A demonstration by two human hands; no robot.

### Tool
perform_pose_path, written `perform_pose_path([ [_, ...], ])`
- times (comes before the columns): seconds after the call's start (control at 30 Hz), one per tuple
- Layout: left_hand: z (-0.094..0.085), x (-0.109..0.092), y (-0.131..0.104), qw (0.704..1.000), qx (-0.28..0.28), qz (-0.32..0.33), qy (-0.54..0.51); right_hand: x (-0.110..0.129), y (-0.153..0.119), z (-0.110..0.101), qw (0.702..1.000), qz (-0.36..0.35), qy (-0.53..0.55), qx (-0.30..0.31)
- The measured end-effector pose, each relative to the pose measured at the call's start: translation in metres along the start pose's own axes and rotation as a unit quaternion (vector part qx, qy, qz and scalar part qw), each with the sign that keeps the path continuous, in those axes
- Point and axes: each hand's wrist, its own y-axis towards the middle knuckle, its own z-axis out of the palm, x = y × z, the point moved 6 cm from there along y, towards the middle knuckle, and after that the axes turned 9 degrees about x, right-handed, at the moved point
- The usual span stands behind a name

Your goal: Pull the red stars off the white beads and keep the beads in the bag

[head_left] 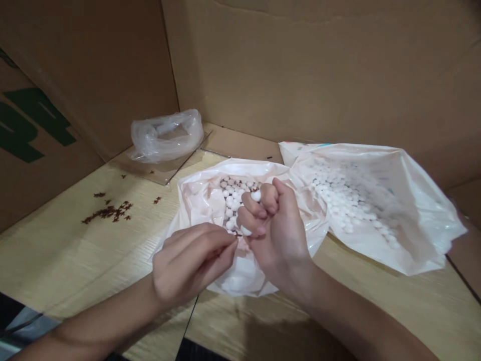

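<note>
My left hand (195, 258) is closed in a pinch over the near side of an opened white plastic bag (203, 200). A tiny reddish-brown piece (237, 234) shows at its fingertips. Beside it, my right hand (276, 220) is curled palm up, with white balls (256, 195) gripped among its fingers. More small white balls (233, 193) lie inside the bag beneath my hands, with bits of reddish brown among them. How many balls the right hand holds is hidden by its fingers.
A second white bag (421, 220) with many white balls lies open at the right. Small reddish-brown star-shaped pieces (116, 211) are scattered on the table (48, 255) at left. A clear plastic bag (165, 150) sits behind. Cardboard walls (319, 70) enclose the back and left.
</note>
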Motion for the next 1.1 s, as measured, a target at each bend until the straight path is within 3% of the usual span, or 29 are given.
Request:
perform_pose_path([
  [0.23,-0.002,-0.013,0.006,0.993,-0.004,0.049,0.108,-0.006,-0.003,0.0,1.0,0.013,0.003,-0.002],
  [0.5,-0.003,-0.015,-0.004,0.991,-0.008,0.068,0.112,-0.005,-0.003,0.002,1.0,0.019,-0.001,-0.007],
  [0.7,-0.006,-0.018,-0.006,0.99,0.036,0.061,0.124,-0.005,-0.004,0.001,1.0,0.007,-0.022,-0.011],
  [0.87,-0.003,-0.012,-0.013,0.992,0.068,0.014,0.104,-0.004,-0.003,0.0,0.999,-0.012,-0.034,0.003],
  [1.1,0.002,-0.005,-0.005,0.999,-0.013,0.007,0.044,-0.002,-0.001,-0.002,1.0,-0.013,-0.027,-0.007],
])
